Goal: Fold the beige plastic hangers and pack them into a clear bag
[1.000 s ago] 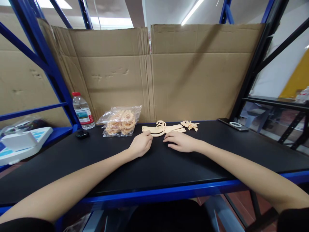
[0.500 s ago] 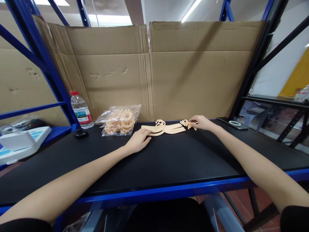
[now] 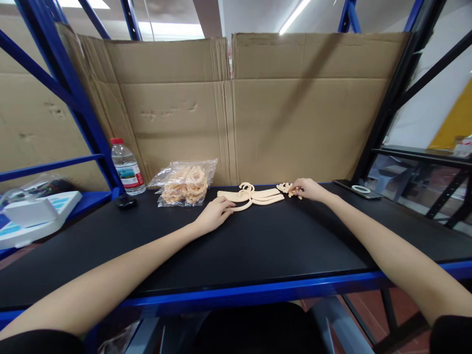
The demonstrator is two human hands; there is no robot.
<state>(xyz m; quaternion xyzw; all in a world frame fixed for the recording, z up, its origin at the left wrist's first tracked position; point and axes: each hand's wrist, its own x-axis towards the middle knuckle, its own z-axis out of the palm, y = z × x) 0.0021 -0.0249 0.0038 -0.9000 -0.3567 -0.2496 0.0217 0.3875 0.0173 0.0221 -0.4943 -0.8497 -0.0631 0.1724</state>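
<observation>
Several flat, beige pieces shaped like clothes hangers (image 3: 266, 195) lie stacked on the black tabletop, their curled hooks pointing to the back. At their left end, my left hand (image 3: 216, 215) closes on the tip of the front hanger (image 3: 243, 208), whose left arm sits apart from the rest of the stack. Just past the right end of the stack are small, knobby beige pieces (image 3: 283, 188). My right hand (image 3: 308, 190) has its fingers pinched together among them; its fingertips partly hide what they hold.
A clear plastic bag (image 3: 184, 184) of beige ring-shaped pieces lies at the back left, near a water bottle (image 3: 128, 169) and a black mouse-like object (image 3: 126, 202). A phone (image 3: 356, 190) with a white ring on it lies at right. Cardboard (image 3: 295, 113) walls the back.
My left hand has drawn the front hanger's left arm slightly toward me, widening the gap to the stack. My right hand has stayed over the small pieces, shifting only slightly.
</observation>
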